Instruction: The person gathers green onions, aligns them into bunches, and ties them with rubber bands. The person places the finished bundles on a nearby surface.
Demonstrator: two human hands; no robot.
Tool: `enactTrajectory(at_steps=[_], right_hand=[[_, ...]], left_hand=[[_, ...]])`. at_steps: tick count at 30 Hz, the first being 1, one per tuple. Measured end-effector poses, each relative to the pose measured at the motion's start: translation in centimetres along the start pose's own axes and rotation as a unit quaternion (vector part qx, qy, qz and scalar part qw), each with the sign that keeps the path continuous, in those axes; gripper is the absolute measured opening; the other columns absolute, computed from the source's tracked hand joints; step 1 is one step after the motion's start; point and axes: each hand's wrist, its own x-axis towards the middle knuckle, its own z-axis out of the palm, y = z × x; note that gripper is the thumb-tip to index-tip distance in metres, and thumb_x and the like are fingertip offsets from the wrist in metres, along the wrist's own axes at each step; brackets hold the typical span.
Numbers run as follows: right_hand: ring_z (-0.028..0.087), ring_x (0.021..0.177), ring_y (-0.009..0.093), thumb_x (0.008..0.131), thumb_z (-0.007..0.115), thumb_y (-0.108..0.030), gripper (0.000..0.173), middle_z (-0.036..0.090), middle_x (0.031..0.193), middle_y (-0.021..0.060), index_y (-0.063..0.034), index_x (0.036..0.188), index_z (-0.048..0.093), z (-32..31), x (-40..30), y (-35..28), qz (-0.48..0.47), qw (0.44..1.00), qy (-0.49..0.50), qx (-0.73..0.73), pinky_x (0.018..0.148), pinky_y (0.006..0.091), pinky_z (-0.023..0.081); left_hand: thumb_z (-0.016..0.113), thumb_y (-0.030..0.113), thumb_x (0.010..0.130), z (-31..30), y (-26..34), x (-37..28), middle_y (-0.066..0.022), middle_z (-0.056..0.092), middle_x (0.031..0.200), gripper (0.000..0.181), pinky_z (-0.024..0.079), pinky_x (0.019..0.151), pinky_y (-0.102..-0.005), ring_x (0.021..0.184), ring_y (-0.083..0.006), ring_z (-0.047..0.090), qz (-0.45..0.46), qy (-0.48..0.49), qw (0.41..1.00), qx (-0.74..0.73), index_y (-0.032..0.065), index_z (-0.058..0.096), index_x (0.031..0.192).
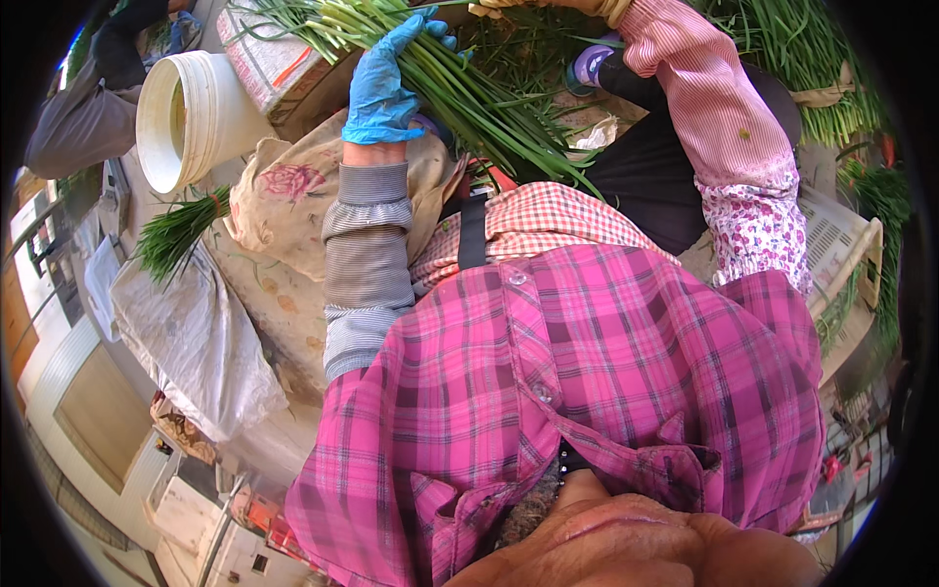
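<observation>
My left hand [385,92], in a blue disposable glove, grips a bunch of long green garlic chives [477,103]. Their pale stem ends point up and to the left, and the leaves trail down over my lap. My right hand [572,6] wears a yellowish glove and is partly cut off by the top edge. Its fingertips are close to a thin green stalk by the bunch; whether they pinch it is unclear. Loose leaves [521,55] cover the ground between my feet.
Left of me a white plastic bucket [209,121] lies tilted beside a printed box [286,66]. A tied bundle of greens [180,231] rests near a white sack [198,337]. More chives [799,66] and a plastic crate [836,242] are at right. Another person's leg [81,125] shows upper left.
</observation>
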Motion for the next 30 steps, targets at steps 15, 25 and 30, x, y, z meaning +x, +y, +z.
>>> enactTrajectory(at_steps=[15, 25, 30], right_hand=[[0.069, 0.079, 0.034, 0.077, 0.064, -0.013, 0.015, 0.069, 0.075, 0.0153, -0.0107, 0.088, 0.075, -6.2, -1.8, 1.5, 0.067, 0.718, 0.287, -0.631, 0.071, 0.0418, 0.053], [0.059, 0.103, 0.013, 0.095, 0.065, -0.035, 0.048, 0.066, 0.115, 0.0065, 0.0011, 0.127, 0.058, 2.2, 0.6, -2.0, -0.142, 0.988, 0.045, 0.041, 0.088, 0.0283, 0.047], [0.043, 0.125, 0.018, 0.088, 0.07, -0.049, 0.084, 0.05, 0.137, 0.009, -0.0003, 0.146, 0.035, 4.8, 2.1, 0.6, -0.215, 0.97, -0.097, 0.055, 0.108, 0.0335, 0.034]], left_hand=[[0.055, 0.01, 0.094, -1.9, 1.1, -0.3, -0.0082, 0.064, 0.091, 0.032, 0.047, 0.099, -0.0548, 0.089, -0.0267, 0.064, 0.001, -0.011, 0.998, -0.057, -0.0019, 0.056, 0.124], [0.058, 0.008, 0.092, -2.3, 0.9, -1.1, -0.0122, 0.069, 0.102, 0.026, 0.045, 0.103, -0.0541, 0.098, -0.0277, 0.066, 0.12, 0.079, 0.987, -0.073, 0.0016, 0.061, 0.116], [0.057, 0.012, 0.094, -1.3, 0.5, 0.2, -0.0129, 0.069, 0.104, 0.024, 0.047, 0.1, -0.0497, 0.098, -0.0276, 0.066, 0.127, 0.073, 0.988, -0.056, 0.0007, 0.062, 0.114]])
